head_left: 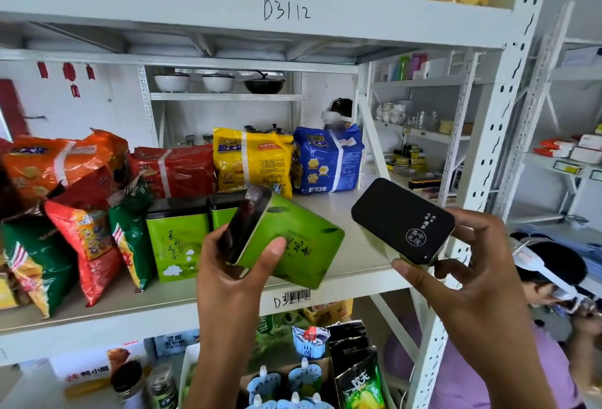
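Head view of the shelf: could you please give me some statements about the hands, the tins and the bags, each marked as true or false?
1. The left hand holds a green tea tin that is tilted. True.
2. The right hand holds nothing. False: it grips a black lid with white characters and a round seal; what is under the lid cannot be seen.
3. More green tins stand upright on the shelf. True.
4. The blue bag stands left of the yellow bag. False: it stands to the right.
5. The upper shelf beam is marked D3112. True.
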The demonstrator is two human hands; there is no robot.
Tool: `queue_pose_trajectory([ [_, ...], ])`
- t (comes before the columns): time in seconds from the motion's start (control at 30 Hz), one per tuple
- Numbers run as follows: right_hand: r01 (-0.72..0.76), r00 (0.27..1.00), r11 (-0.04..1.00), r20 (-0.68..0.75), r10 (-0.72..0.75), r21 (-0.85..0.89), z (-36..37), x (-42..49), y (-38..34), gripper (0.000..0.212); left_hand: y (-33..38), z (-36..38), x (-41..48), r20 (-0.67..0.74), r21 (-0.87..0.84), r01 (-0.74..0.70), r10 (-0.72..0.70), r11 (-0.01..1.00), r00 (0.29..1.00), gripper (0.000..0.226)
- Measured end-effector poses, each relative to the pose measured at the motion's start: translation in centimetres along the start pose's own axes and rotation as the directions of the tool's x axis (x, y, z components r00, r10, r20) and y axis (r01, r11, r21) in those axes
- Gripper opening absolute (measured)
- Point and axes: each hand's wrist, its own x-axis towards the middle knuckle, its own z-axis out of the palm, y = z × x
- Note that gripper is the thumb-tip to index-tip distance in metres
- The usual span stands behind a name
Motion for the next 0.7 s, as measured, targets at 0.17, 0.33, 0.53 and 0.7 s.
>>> queue_pose_trajectory([
  [0.17,-0.111,0.992,0.988,-0.055,0.117,0.103,0.0,0.0,1.1,0.067,0.4,0.2,0.3,0.223,-0.655,0.453,-0.418,0.605,0.881,0.046],
  [0.33,-0.183,0.983,0.979,-0.015,0.185,0.095,0.1,-0.1,1.9,0.067,0.1,-0.4,0.4,0.392,-0.771,0.539,-0.414,0.339,0.822,0.039],
  [0.53,-0.265,0.964,0.949,0.023,0.265,0.171,0.1,-0.2,3.0,0.065,-3.2,0.2,0.5,0.662,-0.673,0.729,-0.338,0.125,0.669,0.054],
  [0.7,-0.292,0.955,0.906,0.034,0.296,0.306,0.0,-0.1,2.5,0.059,-4.9,1.1,-1.2,0.636,-0.724,0.654,-0.156,0.217,0.756,0.063],
])
